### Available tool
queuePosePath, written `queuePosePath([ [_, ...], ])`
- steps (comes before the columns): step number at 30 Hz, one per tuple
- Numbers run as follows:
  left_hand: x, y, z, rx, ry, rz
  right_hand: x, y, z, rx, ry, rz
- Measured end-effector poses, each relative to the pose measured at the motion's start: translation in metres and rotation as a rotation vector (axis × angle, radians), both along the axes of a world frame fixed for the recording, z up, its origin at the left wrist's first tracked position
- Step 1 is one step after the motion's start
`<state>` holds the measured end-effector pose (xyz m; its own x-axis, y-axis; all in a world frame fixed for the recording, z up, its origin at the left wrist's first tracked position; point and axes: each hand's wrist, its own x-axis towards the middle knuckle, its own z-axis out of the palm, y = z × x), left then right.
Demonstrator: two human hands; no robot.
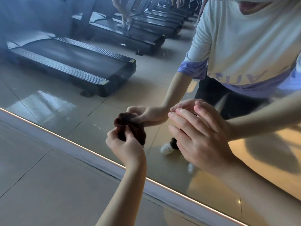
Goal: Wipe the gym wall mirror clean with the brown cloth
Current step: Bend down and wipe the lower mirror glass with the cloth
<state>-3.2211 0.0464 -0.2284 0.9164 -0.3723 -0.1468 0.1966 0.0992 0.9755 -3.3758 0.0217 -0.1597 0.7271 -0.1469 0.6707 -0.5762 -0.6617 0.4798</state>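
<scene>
The person wears a white top (pixel 244 38) with lilac cuffs (pixel 192 67), dark trousers (pixel 210 90)

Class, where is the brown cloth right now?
In the head view, the brown cloth is bunched in the left hand against the mirror, just above its lower edge, left of the right hand.

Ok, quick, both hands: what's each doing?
Left hand: grips the bunched brown cloth.
Right hand: open, fingers straight, holding nothing.

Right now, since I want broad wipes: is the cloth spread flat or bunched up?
Bunched up: the cloth is a crumpled wad pinched in the left hand.
</scene>
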Motion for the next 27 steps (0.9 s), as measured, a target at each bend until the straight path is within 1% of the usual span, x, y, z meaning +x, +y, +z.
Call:
queuePosePath([
  [3, -0.027, 0.018, 0.004, -0.073, -0.152, -0.154, 0.007, -0.002, -0.012, 0.007, 0.024, 0.005],
  [5, -0.028, 0.021, -0.003, -0.067, -0.175, -0.195, 0.013, -0.002, -0.019, 0.018, 0.046, 0.004],
  [6, -0.021, 0.018, -0.011, -0.041, -0.147, -0.177, 0.016, -0.001, -0.021, 0.026, 0.053, 0.009],
  [9, 0.009, 0.004, -0.038, 0.089, 0.066, -0.069, 0.021, -0.001, -0.023, 0.045, 0.056, 0.007],
  [11, 0.015, 0.004, -0.045, 0.127, 0.112, -0.065, 0.021, 0.000, -0.024, 0.050, 0.053, 0.001],
  [15, -0.010, 0.020, -0.034, 0.027, 0.065, -0.212, 0.023, 0.000, -0.029, 0.055, 0.043, -0.013],
  [16, -0.009, 0.021, -0.035, 0.032, 0.070, -0.219, 0.025, 0.000, -0.030, 0.057, 0.051, -0.014],
  [18, 0.006, 0.012, -0.047, 0.073, 0.102, -0.147, 0.028, 0.000, -0.033, 0.062, 0.065, -0.012],
  [20, 0.029, -0.001, -0.064, 0.147, 0.184, -0.074, 0.029, -0.001, -0.034, 0.065, 0.070, -0.006],
  [22, 0.037, -0.005, -0.074, 0.197, 0.226, -0.058, 0.029, -0.002, -0.035, 0.067, 0.067, -0.005],
  [27, 0.010, 0.010, -0.065, 0.087, 0.177, -0.195, 0.035, -0.001, -0.046, 0.074, 0.045, -0.026],
])
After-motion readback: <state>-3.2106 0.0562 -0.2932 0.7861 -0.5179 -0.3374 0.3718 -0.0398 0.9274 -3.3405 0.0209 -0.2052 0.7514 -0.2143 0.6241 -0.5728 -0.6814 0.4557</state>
